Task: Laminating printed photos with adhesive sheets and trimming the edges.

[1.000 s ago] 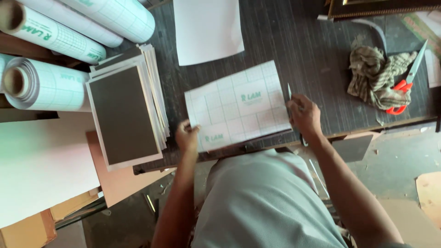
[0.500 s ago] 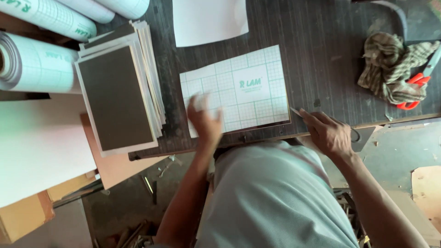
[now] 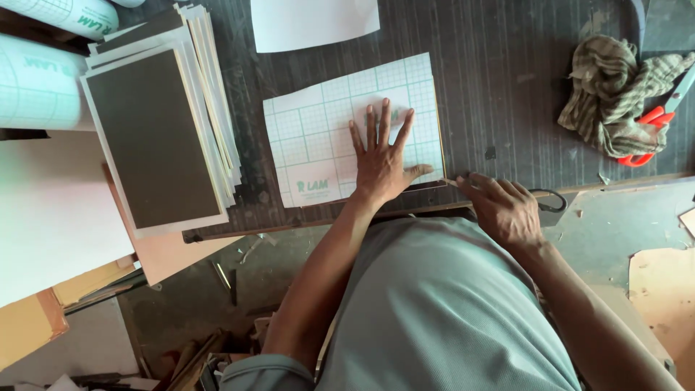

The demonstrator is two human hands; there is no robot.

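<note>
Pressing flat on one gridded sheet (image 3: 318, 141), the left hand (image 3: 380, 156) lies palm down, fingers (image 3: 371, 129) spread wide, thumb out toward the sheet's right edge. Sheet count on the worktop (image 3: 507, 87): one gridded, one plain white sheet (image 3: 311, 22) beyond it at the far edge. The gridded sheet is white with a pale green square grid and a small green logo near its front left corner; it lies slightly skewed, close to the worktop's near edge, roughly mid-width. A thin dark board edge shows under its right and near sides.

Right hand (image 3: 503, 206) rests at the near edge, just right of the sheet's front right corner, fingers curled and pinching a thin blade-like tool (image 3: 452, 182) whose tip points at that corner. A dark loop (image 3: 552, 200) shows behind the knuckles; cannot tell what it is.

Left of the sheet: one stack of boards (image 3: 156, 134), dark grey top face, pale edges fanned out, overhanging the near left corner. Beyond that, two rolls of gridded film (image 3: 40, 83) at the far left corner, partly cut off by the frame.

Right end of the worktop: one crumpled checked cloth (image 3: 615, 98), with one pair of red-handled scissors (image 3: 648, 134) lying on and beside it.
</note>
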